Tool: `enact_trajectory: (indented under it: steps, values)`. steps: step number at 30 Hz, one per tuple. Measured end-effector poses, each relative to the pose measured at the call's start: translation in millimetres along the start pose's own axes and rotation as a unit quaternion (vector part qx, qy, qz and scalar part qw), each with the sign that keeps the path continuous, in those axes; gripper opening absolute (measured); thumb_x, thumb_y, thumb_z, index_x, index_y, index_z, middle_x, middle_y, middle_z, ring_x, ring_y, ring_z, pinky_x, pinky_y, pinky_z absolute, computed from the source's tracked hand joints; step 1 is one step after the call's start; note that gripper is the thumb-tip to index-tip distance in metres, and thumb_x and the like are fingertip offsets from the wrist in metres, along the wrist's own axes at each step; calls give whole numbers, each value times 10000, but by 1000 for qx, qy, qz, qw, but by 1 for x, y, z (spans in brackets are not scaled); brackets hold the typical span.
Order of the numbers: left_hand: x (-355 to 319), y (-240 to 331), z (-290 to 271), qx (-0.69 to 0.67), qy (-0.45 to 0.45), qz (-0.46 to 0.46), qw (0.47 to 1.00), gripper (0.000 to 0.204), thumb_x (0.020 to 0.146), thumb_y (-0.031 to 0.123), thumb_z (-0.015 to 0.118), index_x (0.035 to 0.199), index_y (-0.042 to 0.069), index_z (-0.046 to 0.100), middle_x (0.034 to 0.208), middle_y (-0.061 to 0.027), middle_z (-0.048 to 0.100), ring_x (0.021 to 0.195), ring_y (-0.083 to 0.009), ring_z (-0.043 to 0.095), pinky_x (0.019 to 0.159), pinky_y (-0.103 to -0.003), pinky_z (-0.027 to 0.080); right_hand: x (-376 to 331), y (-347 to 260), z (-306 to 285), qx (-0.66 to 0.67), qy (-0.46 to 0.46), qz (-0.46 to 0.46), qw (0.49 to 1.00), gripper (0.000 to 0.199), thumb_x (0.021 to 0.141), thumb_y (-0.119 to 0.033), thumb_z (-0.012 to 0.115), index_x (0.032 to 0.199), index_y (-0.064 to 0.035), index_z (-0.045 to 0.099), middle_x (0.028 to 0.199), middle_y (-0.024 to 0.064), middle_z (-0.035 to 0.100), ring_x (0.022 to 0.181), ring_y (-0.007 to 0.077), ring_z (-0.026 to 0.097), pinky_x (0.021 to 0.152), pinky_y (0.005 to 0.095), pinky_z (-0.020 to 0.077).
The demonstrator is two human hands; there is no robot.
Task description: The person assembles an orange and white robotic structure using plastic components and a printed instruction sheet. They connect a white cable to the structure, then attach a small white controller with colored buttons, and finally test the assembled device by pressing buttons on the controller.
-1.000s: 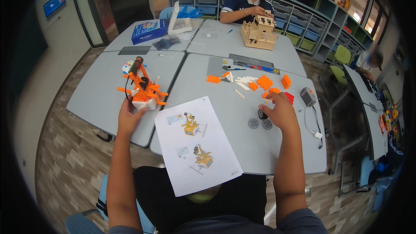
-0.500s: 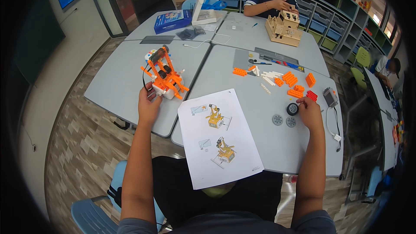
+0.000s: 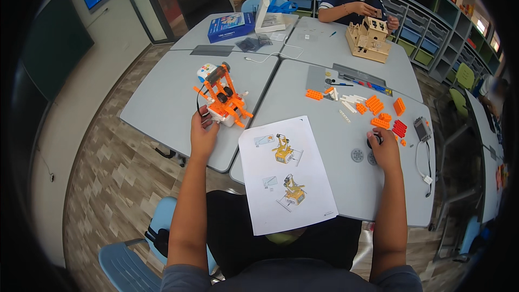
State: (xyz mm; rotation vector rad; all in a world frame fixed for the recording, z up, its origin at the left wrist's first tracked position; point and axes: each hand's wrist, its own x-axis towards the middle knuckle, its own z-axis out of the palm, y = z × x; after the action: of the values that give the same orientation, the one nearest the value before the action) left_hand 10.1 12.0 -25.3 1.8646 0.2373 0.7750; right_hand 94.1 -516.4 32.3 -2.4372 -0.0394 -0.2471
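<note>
At the near left of the bench [image 3: 162, 89], we see an orange-and-white model [image 3: 232, 106] of plastic building parts, standing upright to the left of a printed sheet [image 3: 289, 176]. Our left hand [image 3: 204, 138] is curled, thumb and fingers about the near left side of its white base, with a dark cable [image 3: 199, 103] looping just beside the fingers. Over on the right, our right hand [image 3: 386, 150] bends its fingers over a small black wheel [image 3: 373, 140]; we cannot tell whether they have closed on it. Grey discs [image 3: 357, 155] lie near the wheel, orange bricks [image 3: 374, 105] beyond it.

We judge the model light and stiff, its base probably the heaviest part and the soundest place to hold. The thin orange beams above look likelier to twist or pop loose if squeezed, and the cable could snag under a finger. The wheel, we reckon, is light, with a tyre that should grip well; pinching it across the rim seems best, since its round edge could let it roll away.
</note>
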Motion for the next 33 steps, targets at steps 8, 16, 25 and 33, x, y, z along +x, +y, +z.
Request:
enact_trajectory:
  steps: [8,16,25,33]
  values:
    - [1,-6,1,5,5,11,1000,628,855,19,713,1443,9,493,1345,-123,541,1165,-210,579,962,-343,506,-2,-1,5,-36,7,-43,998,374,890,-211,791,1200,-26,692,1192,168,639,1101,322,656,959,400,531]
    - [3,-1,2,25,7,12,1000,616,836,28,711,1422,22,519,1255,-105,537,1107,-200,575,940,-335,518,4,2,10,-30,53,-106,992,344,858,-105,757,1191,-39,703,1162,155,652,1114,333,644,979,404,520]
    - [2,-1,2,51,10,23,998,594,836,44,707,1404,21,535,1243,-104,535,1096,-197,578,931,-332,520,-1,2,18,-51,52,-133,988,336,854,-46,706,1189,-42,690,1177,155,623,1119,332,629,991,396,513]
    - [0,8,2,117,30,16,993,606,835,87,731,1409,44,539,1236,-107,538,1077,-211,574,908,-345,514,2,1,19,-20,53,-118,991,359,846,-30,681,1204,-46,683,1207,164,620,1126,350,627,1010,410,508]
